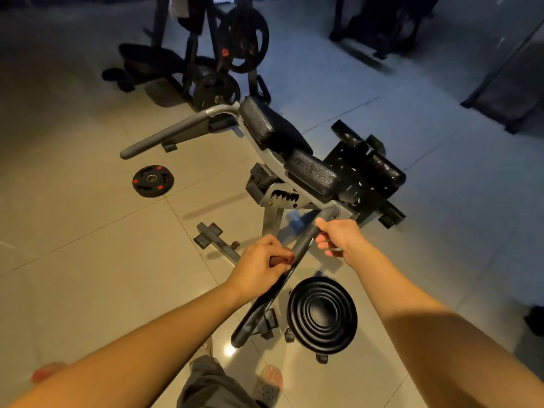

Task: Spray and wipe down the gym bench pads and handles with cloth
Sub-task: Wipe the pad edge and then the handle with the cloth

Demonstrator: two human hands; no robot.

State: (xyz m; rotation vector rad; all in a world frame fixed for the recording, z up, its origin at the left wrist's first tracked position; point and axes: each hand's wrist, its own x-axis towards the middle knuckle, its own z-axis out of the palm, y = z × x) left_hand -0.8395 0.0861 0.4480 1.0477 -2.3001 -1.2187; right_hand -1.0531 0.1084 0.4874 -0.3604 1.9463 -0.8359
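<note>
The left hand (259, 266) is closed around a reddish-brown cloth (281, 260), pressing it against the near handle (297, 251) of the bench. At its two o'clock, the right hand (338, 237) curls loosely around the same handle, higher up, just below the seat pad (313, 172).

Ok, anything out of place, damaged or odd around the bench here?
Two things. A small weight plate lies loose on the floor tiles left of the bench, away from the rack. The roller pads at the far end look scuffed and worn. No spills visible.
</note>
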